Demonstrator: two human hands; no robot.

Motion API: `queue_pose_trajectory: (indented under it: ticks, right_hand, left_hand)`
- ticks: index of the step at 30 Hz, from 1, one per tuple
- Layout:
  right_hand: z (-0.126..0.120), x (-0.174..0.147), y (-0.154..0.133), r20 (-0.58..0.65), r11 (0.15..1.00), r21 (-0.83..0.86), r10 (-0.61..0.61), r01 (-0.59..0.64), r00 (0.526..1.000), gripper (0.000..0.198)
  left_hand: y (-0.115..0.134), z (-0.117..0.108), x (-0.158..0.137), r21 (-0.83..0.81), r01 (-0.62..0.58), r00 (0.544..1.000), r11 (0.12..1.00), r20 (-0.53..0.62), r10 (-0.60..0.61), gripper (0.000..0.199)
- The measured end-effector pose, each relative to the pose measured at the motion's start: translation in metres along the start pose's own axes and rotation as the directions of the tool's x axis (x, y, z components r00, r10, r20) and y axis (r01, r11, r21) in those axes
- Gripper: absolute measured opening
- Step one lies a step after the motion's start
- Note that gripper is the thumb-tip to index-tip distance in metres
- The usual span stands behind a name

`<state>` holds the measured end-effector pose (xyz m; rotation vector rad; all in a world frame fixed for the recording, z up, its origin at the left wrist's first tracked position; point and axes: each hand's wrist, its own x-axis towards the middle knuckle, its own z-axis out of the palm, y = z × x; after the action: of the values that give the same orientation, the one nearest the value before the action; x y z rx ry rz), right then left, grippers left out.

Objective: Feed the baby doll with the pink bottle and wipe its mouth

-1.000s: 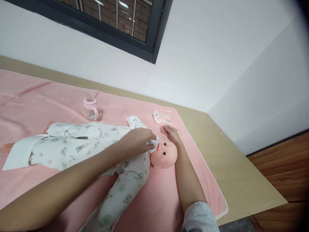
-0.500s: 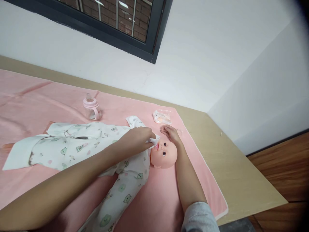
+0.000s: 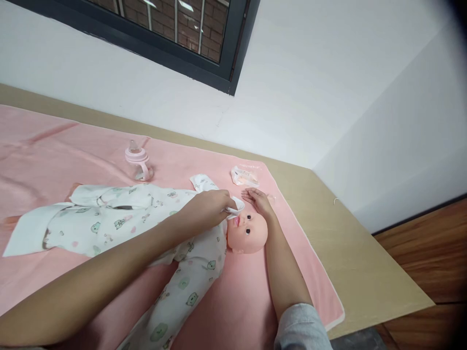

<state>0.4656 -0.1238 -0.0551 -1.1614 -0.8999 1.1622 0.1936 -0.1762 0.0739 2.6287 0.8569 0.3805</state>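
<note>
A baby doll [image 3: 250, 238] lies on its back, its bald head to the right, in a white printed outfit [image 3: 126, 223]. My left hand [image 3: 207, 209] reaches across its chest and pinches a small white cloth [image 3: 238, 208]. The cloth is at the doll's cheek, beside its mouth; exactly where it touches is hard to see. On the far side of the head rests my right hand [image 3: 257, 199], its fingers stretched out and holding nothing. My right forearm curves round the top of the head.
Behind the doll stands a baby bottle [image 3: 139, 163] with a pink lid and handle. A small clear plastic packet [image 3: 244, 176] lies beyond my right hand. The pink blanket [image 3: 226, 301] covers much of the wooden table [image 3: 335, 243], which meets a white wall below a dark-framed window [image 3: 233, 63].
My left hand and the cloth have shifted slightly to the right along the doll's cheek. My right hand and the doll look almost unmoved.
</note>
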Motion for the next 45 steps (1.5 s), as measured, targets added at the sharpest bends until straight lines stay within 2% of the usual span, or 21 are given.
queue_pose_trajectory:
  ticks: [7, 19, 25, 30, 33, 39, 45]
  right_hand:
    - [0.001, 0.0, 0.0, -0.003, 1.0, -0.007, -0.004, 0.004, 1.0, 0.014]
    - [0.003, -0.003, -0.003, -0.013, 0.999, -0.034, 0.008, -0.009, 1.0, 0.014]
    - [0.001, -0.001, -0.001, 0.004, 1.0, -0.024, 0.008, -0.008, 1.0, 0.017]
    - [0.002, -0.002, -0.001, 0.01, 1.0, -0.011, -0.011, 0.011, 1.0, 0.018]
    - [0.003, -0.003, -0.002, 0.004, 1.0, -0.01, -0.009, 0.009, 1.0, 0.017]
    - [0.002, -0.001, -0.001, 0.001, 1.0, -0.017, 0.004, -0.004, 1.0, 0.015]
    - [0.0, 0.002, 0.003, 0.002, 1.0, -0.012, -0.007, 0.007, 1.0, 0.016]
  left_hand:
    - [0.001, 0.0, 0.0, 0.018, -0.022, 0.999, 1.0, -0.026, 0.023, 0.041]
    - [-0.001, 0.001, 0.001, -0.037, -0.028, 0.996, 0.999, -0.082, 0.025, 0.036]
    - [0.001, 0.0, 0.0, -0.106, -0.025, 0.997, 0.994, -0.082, 0.017, 0.045]
    - [0.002, -0.001, -0.003, -0.158, -0.105, 0.988, 0.982, -0.127, 0.085, 0.047]
    - [0.004, 0.002, -0.004, -0.176, -0.123, 0.988, 0.977, -0.114, 0.104, 0.045]
    - [0.006, 0.008, -0.003, -0.158, -0.083, 0.996, 0.984, -0.053, 0.075, 0.042]
    - [0.004, 0.011, -0.003, -0.113, -0.116, 0.993, 0.987, -0.04, 0.113, 0.043]
